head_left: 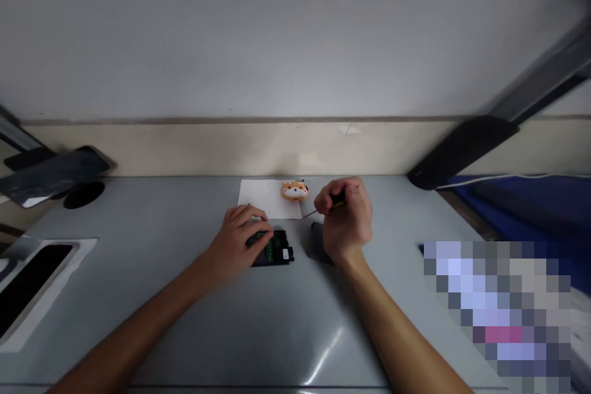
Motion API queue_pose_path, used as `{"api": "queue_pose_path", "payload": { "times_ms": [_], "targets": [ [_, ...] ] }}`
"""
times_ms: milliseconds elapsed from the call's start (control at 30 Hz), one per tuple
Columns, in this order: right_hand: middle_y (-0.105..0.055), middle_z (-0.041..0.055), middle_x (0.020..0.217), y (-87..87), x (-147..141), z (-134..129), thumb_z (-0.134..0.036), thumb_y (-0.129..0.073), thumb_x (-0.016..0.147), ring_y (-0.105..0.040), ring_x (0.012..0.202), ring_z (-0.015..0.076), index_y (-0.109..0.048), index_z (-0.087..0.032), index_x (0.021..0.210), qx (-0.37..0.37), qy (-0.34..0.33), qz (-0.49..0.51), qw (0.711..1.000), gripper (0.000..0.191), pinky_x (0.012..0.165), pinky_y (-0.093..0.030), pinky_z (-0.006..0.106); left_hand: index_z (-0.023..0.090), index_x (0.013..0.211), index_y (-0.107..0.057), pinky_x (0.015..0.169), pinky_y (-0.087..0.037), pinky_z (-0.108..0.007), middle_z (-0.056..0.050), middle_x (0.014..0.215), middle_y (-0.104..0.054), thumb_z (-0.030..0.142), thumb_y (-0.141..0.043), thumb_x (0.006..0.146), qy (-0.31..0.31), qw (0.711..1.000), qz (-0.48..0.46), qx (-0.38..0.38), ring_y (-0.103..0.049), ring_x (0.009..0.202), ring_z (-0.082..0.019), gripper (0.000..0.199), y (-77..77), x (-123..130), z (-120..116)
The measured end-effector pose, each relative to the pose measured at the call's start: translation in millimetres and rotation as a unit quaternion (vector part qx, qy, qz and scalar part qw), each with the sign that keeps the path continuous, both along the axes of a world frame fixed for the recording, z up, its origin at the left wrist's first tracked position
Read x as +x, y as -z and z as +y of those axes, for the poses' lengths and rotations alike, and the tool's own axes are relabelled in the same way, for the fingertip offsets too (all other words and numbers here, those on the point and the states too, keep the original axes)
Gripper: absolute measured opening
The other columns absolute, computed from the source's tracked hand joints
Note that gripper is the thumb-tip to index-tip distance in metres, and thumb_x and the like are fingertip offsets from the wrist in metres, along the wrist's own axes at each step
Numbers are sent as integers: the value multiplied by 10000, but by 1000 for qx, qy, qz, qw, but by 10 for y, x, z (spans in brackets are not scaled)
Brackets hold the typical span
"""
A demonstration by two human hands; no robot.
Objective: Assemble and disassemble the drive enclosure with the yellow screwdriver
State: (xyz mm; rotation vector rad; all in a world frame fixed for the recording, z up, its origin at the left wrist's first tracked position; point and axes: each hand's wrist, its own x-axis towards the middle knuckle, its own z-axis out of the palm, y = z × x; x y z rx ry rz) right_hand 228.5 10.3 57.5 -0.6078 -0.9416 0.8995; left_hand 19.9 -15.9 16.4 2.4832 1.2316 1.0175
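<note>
My left hand (242,234) is over a small black device with an exposed green circuit board (285,246), lying flat on the table. Its thumb and forefinger come together in a pinch above the board; anything between them is too small to make out. My right hand (348,215) is closed around the dark handle of a screwdriver (310,213). The thin shaft points left and down, its tip near the corner of a white sheet of paper (261,197). Beneath the right wrist lies a dark flat piece (317,243), partly hidden.
An orange and white animal-face case (295,190) sits on the paper's right part. On the left are a phone on a stand (60,172) and a black-screened device (34,283) on a white sheet. A dark stand base (457,151) and a pixelated area (494,308) are on the right.
</note>
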Motion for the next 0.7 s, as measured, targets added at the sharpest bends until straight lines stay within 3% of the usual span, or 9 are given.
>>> {"api": "queue_pose_path", "payload": {
  "times_ms": [167, 333, 533, 700],
  "targets": [
    [-394, -32, 621, 58, 23, 65, -449, -579, 939, -353, 536, 124, -510, -233, 762, -2, 50, 19, 999, 287, 494, -272, 283, 223, 921, -743, 868, -460, -362, -19, 917, -728, 270, -582, 1000, 22, 990, 121, -73, -665, 855, -188, 185, -200, 164, 515],
    [-368, -44, 627, 51, 54, 85, -477, -536, 961, -324, 523, 121, -480, -245, 771, 2, 43, 14, 999, 305, 481, -269, 278, 229, 925, -760, 750, -464, -320, -39, 912, -739, 286, -604, 969, 18, 984, 147, -96, -671, 835, -210, 172, -192, 339, 854],
    [-361, -43, 628, 17, 37, 37, -495, -544, 958, -319, 517, 118, -475, -243, 770, -11, 17, 18, 1000, 321, 487, -267, 283, 245, 1027, -787, 754, -471, -327, -49, 938, -736, 252, -613, 937, 9, 979, 181, -88, -671, 833, -223, 196, -67, 375, 904],
    [-370, -36, 620, -31, 6, -11, -450, -545, 961, -319, 521, 118, -500, -237, 763, -10, -10, 33, 999, 294, 504, -250, 291, 228, 1026, -741, 753, -480, -307, -44, 988, -711, 277, -515, 999, -36, 989, 108, -98, -660, 842, -189, 233, -42, 104, 711]
  ]
}}
